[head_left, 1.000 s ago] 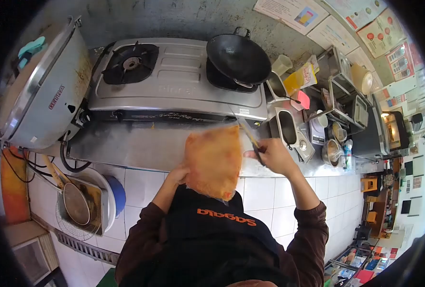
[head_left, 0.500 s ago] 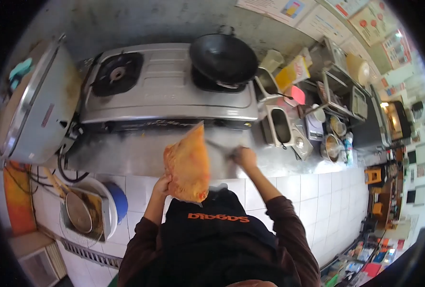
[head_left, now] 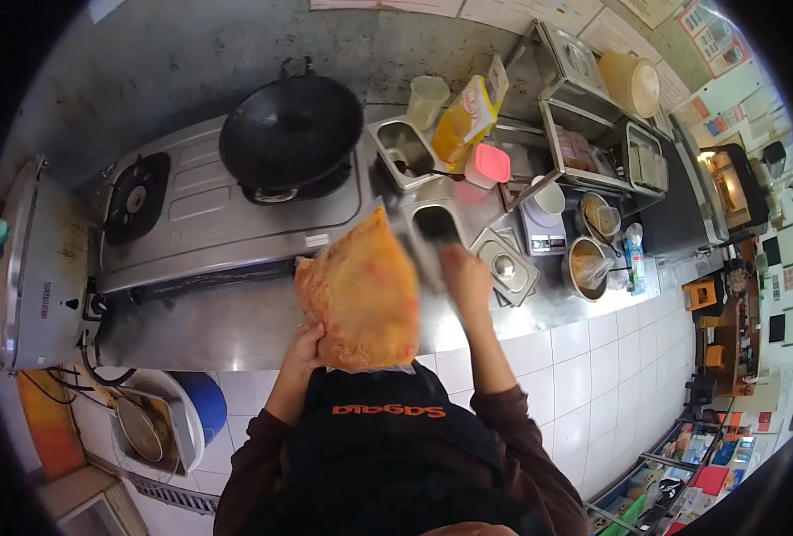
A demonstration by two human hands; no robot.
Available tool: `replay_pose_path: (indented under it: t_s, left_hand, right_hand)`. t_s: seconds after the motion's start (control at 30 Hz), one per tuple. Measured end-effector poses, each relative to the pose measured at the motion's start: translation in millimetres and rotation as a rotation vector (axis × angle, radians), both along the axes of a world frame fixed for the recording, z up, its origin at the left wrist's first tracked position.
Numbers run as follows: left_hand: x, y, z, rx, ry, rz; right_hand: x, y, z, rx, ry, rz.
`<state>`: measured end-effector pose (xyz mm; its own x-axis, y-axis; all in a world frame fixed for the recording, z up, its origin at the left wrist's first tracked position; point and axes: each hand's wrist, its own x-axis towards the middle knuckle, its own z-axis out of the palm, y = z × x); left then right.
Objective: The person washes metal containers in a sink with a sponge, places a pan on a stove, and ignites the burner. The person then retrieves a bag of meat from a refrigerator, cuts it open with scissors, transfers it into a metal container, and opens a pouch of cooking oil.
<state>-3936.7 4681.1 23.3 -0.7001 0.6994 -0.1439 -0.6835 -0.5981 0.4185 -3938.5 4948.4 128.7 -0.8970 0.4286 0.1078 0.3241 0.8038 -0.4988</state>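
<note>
My left hand (head_left: 304,347) grips the lower left side of a clear plastic bag (head_left: 361,295) full of orange-red food. The bag stands upright in front of my apron, its pointed corner upward. My right hand (head_left: 466,281) is closed and blurred, in front of a narrow steel container (head_left: 432,219) on the counter. Whatever it holds is smeared by motion and I cannot make it out. To its right lies a steel lid (head_left: 504,266) with a round knob.
A black wok (head_left: 291,134) sits on the steel gas stove (head_left: 196,214). Another steel container (head_left: 403,147), a yellow pouch (head_left: 468,116), a pink-lidded tub (head_left: 488,165), a kitchen scale (head_left: 544,228) and a bowl (head_left: 586,268) line the counter. A blue bucket (head_left: 202,402) stands below left.
The view has swung right. My right hand has come over to the steel container; a thin grey tool showed in it before. My left hand still holds the bag, which now faces me more broadly.
</note>
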Motion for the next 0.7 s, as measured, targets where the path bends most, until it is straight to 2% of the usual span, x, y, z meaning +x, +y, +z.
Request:
replay_pose_path:
  t_s: [0.03,0.1,0.13,0.17,0.23,0.3,0.37,0.43,0.5,0.57,0.63,0.7]
  left_hand:
    - [1.5,9.8,-1.8,-0.055,0.017,0.06]
    - [5.6,31.5,-1.6,-0.112,0.039,0.119]
    - [8.0,43.6,2.0,-0.159,0.017,0.177]
    - [10.4,55.9,5.7,-0.207,-0.009,0.239]
    - [11.9,78.1,14.5,-0.215,0.006,0.274]
    - [14.7,91.7,22.0,-0.24,0.01,0.317]
    - [14.5,104.2,29.7,-0.373,-0.067,0.35]
    - [11.2,116.9,49.5,-0.462,-0.037,0.36]
    - [3.9,124.9,76.9,-0.56,0.005,0.367]
    - [-6.3,136.1,104.5,-0.725,0.052,0.304]
    - [-18.5,145.0,119.2,-0.757,0.063,0.321]
    - [-33.7,149.8,131.4,-0.957,0.32,0.18]
  right_hand:
    - [-9.9,22.5,-4.4,0.114,-0.096,-0.005]
    - [-24.7,45.2,-40.7,0.311,-0.345,0.192]
    - [-25.1,52.1,-60.0,0.32,-0.253,0.27]
    - [-20.4,49.0,-44.1,0.239,-0.277,0.253]
    - [-10.3,74.1,-36.4,0.191,-0.315,0.383]
    - [26.6,109.6,22.5,-0.061,-0.093,0.446]
    - [52.8,156.7,36.4,-0.287,-0.178,0.416]
    - [71.3,202.1,9.7,-0.54,-0.205,0.179]
    - [84.5,248.1,-57.8,-0.438,-0.147,0.055]
    - [99.4,274.4,-116.5,-0.449,-0.093,0.037]
    - [104.8,281.3,-126.7,-0.454,-0.044,0.014]
    - [106.9,276.8,-118.5,-0.308,-0.057,-0.104]
